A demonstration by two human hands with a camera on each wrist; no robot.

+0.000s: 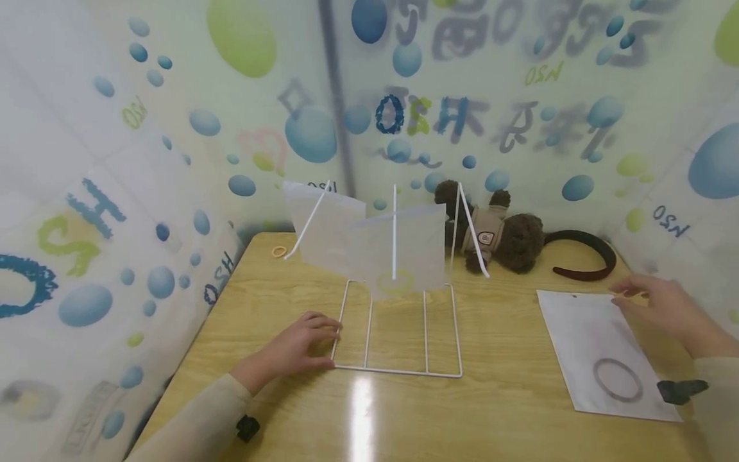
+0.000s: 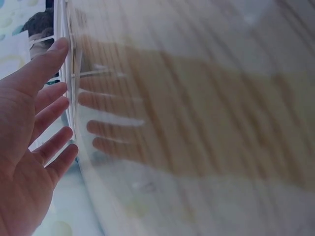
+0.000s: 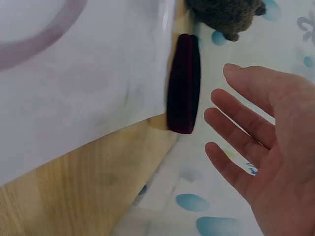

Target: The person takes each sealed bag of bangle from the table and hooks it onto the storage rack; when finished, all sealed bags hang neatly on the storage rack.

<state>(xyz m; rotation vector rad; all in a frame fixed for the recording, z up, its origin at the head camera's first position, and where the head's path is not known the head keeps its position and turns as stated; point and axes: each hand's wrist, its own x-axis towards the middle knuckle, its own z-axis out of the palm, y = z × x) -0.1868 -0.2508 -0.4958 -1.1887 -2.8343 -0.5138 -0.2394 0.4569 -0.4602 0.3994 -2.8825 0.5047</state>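
Note:
A white wire rack (image 1: 398,371) stands mid-table, with two translucent pouches, one on the left (image 1: 323,224) and another in front (image 1: 412,250), hanging from its prongs. My left hand (image 1: 291,350) touches the front left corner of its base, thumb and fingers spread along the wire. In the left wrist view, the left fingers (image 2: 51,142) are loosely extended. On the right lies a flat white pouch (image 1: 583,340) with a grey ring shape (image 1: 597,377) on it. My right hand (image 1: 670,308) is beside its upper right edge; the right wrist view shows relaxed fingers (image 3: 241,118) gripping nothing.
Behind the rack, a dark brown stuffed bear (image 1: 491,224) lies against the wall. A dark headband (image 1: 606,253) sits to its right, near the back corner. At the back left rests a small yellow ring (image 1: 274,252). Patterned walls (image 1: 173,212) enclose the wooden table (image 1: 277,410).

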